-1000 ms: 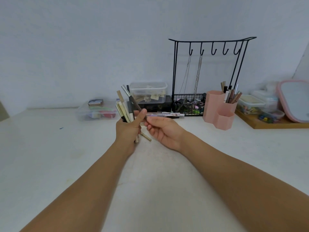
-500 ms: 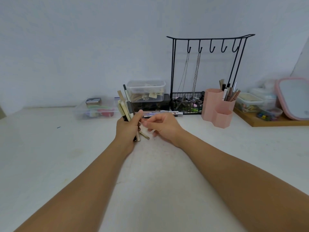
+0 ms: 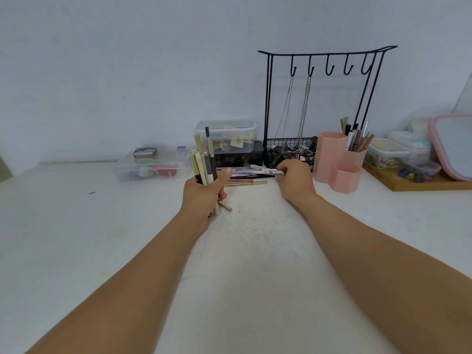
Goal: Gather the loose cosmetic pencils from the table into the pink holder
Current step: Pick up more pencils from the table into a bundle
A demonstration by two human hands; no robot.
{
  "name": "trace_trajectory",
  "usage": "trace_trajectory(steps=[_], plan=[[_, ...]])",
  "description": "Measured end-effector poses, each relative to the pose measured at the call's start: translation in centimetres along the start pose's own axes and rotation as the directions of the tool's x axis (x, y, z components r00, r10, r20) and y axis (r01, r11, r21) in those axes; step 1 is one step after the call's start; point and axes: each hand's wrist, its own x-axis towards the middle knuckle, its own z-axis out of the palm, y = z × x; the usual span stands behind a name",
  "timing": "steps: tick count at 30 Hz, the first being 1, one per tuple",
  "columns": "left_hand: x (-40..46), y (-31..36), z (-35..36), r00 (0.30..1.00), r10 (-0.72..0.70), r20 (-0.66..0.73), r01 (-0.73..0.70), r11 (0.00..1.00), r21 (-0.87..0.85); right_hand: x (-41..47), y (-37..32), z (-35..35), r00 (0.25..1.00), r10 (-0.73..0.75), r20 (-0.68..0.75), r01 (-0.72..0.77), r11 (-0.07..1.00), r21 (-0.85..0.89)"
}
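My left hand (image 3: 204, 195) grips an upright bundle of several cosmetic pencils (image 3: 204, 162), beige, white and dark. More loose pencils (image 3: 246, 175) lie flat in a row on the white table (image 3: 242, 251), just behind the hands. My right hand (image 3: 293, 178) reaches over their right ends, fingers curled round the tip of a white pencil. The pink holder (image 3: 337, 162), made of hexagonal cups, stands just right of that hand and holds several pencils in its back cup.
A black wire jewellery stand (image 3: 319, 111) with hanging chains stands behind the pencils. Clear plastic boxes (image 3: 224, 135) sit left of it, another clear box (image 3: 150, 167) farther left. A wooden tray (image 3: 421, 183) with small containers and a pink-framed mirror (image 3: 452, 146) fills the right.
My right hand has left the bundle in my left hand and moved right and back to the pencils lying on the table. The left hand still holds its bundle.
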Motion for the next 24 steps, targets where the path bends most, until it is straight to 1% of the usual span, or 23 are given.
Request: trace_trajectory(steps=[4,9,11,13,15,17,18,19,20,21,22,24], plan=[[0.0,-0.1,0.1,1.0,-0.004,-0.031,0.004,1.0,0.001,-0.1,0.0,-0.1,1.0,0.025,-0.017,-0.024,0.999,0.046],[0.1,0.0,0.0,0.998,-0.025,-0.051,0.026,1.0,0.011,-0.6,0.1,-0.3,0.997,-0.008,-0.079,0.019,0.99,0.137],[0.0,0.1,-0.1,0.999,-0.029,-0.044,0.029,1.0,-0.008,-0.8,0.1,-0.4,0.997,0.001,-0.083,0.017,0.976,0.218],[-0.2,0.2,0.0,1.0,-0.016,-0.023,0.015,0.999,-0.044,-1.0,-0.1,-0.6,0.996,0.06,-0.064,-0.033,0.931,0.364],[-0.4,0.2,0.0,1.0,-0.009,-0.007,0.009,0.998,-0.06,-1.3,-0.6,-0.6,0.989,0.148,-0.02,-0.113,0.831,0.545],[-0.4,0.3,-0.1,1.0,-0.014,-0.008,0.013,0.998,-0.053,-1.6,-1.5,-0.8,0.973,0.211,0.09,-0.211,0.672,0.71],[-0.4,0.4,-0.2,1.0,-0.013,-0.014,0.012,0.999,-0.049,-1.9,-2.1,-0.8,0.96,0.209,0.186,-0.273,0.559,0.783],[-0.4,0.5,-0.2,1.0,-0.011,-0.021,0.01,0.998,-0.055,-2.2,-2.7,-0.7,0.94,0.176,0.294,-0.342,0.434,0.834],[-0.4,0.5,-0.3,0.999,-0.012,-0.031,0.01,0.997,-0.072,-2.6,-3.4,-0.5,0.911,0.122,0.395,-0.412,0.315,0.855],[-0.4,0.6,-0.3,0.999,-0.018,-0.044,0.013,0.995,-0.095,-2.9,-4.0,-0.3,0.877,0.061,0.477,-0.478,0.227,0.849],[-0.5,0.7,-0.3,0.998,-0.024,-0.055,0.017,0.993,-0.119,-3.3,-4.6,0.0,0.843,0.003,0.537,-0.529,0.183,0.829],[-0.5,0.8,-0.4,0.997,-0.025,-0.068,0.014,0.987,-0.16,-3.9,-5.7,0.6,0.795,-0.081,0.602,-0.583,0.177,0.793]])
